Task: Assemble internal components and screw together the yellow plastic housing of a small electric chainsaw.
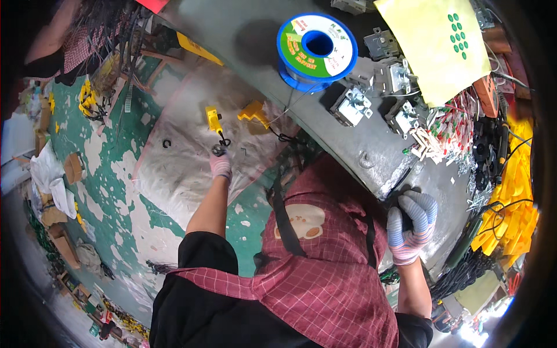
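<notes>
My left hand point(220, 166), in a striped knit glove, reaches down over a whitish sheet point(174, 156) on the floor. Its fingers are closed round a coiled black cord point(220, 146) that runs to a yellow plastic piece point(213, 119). A second yellow piece point(253, 112), shaped like a pistol handle and with its own black cord, lies just to the right. My right hand point(413, 226), gloved alike, rests at the near edge of the grey worktable point(371, 156). Its fingers are bent, with thumb and fingers apart; I see nothing held in them.
On the worktable stand a blue-rimmed solder spool point(317, 49) and several metal fixtures point(352, 107). Beyond are a yellow sheet point(435, 52), a pile of red and white wired parts point(449, 136) and yellow pieces point(510, 197). Another person's arm point(49, 29) shows at far left.
</notes>
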{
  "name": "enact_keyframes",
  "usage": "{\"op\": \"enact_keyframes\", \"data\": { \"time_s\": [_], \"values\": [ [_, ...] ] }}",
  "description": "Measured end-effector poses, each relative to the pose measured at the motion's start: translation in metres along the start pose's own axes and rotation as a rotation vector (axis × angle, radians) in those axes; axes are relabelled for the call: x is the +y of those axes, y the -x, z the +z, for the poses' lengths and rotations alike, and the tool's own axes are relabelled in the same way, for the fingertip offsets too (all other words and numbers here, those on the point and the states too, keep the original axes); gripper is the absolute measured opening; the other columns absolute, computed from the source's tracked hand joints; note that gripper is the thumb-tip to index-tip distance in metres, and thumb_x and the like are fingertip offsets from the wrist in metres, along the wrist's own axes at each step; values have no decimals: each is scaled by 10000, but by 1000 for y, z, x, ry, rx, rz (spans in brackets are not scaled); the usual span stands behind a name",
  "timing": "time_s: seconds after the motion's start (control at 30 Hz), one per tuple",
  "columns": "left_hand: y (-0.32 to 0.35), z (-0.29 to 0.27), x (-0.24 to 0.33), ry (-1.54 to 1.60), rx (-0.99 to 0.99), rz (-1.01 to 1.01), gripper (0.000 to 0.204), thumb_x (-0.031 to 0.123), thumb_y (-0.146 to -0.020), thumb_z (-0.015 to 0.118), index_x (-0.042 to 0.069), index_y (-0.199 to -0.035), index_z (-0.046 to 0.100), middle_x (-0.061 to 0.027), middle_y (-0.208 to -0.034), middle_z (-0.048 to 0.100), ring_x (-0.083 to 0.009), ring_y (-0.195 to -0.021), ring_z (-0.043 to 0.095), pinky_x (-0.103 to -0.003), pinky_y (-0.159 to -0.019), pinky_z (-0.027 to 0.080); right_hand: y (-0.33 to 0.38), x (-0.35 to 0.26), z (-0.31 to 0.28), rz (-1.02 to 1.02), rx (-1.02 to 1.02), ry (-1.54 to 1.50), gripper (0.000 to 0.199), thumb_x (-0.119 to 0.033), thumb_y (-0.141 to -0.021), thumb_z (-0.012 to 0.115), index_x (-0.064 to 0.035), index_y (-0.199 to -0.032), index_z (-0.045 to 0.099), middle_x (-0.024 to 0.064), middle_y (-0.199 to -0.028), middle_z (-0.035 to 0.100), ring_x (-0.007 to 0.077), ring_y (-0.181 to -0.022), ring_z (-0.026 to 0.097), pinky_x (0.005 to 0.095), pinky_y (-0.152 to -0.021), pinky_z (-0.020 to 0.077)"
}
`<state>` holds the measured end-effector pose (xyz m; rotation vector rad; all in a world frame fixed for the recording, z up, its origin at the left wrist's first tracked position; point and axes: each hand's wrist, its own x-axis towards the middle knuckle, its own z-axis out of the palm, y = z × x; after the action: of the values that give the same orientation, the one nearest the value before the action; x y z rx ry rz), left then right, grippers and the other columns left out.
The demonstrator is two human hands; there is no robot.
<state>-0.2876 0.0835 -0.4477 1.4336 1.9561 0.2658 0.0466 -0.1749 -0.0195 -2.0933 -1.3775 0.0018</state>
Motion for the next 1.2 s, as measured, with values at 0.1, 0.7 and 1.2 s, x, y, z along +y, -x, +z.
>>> {"op": "enact_keyframes", "data": {
  "time_s": [0.1,0.7,1.2],
  "values": [
    [32,22,3,-110,-167,-2,435,401,-864,612,43,-1105,664,-235,-1080,668,-407,-1037,619,-442,-844,497,3,2,0,-1,1,14,315,-5,-665,732,-38,-968,654,140,-923,630,308,-821,590,409,-789,490],
    [24,12,74,-1180,-976,665,298,149,-797,618,73,-1075,698,-209,-1117,675,-361,-1051,656,-434,-861,535,6,1,0,10,-7,50,302,-18,-674,743,-52,-963,664,126,-932,623,301,-845,589,401,-801,490],
    [39,89,-34,-653,-640,349,334,326,-844,613,67,-1041,689,-227,-1080,670,-407,-1005,638,-470,-819,519,-11,-6,-1,-18,-68,22,308,-81,-698,722,-54,-994,640,137,-935,611,318,-846,574,414,-776,470]
  ]
}}
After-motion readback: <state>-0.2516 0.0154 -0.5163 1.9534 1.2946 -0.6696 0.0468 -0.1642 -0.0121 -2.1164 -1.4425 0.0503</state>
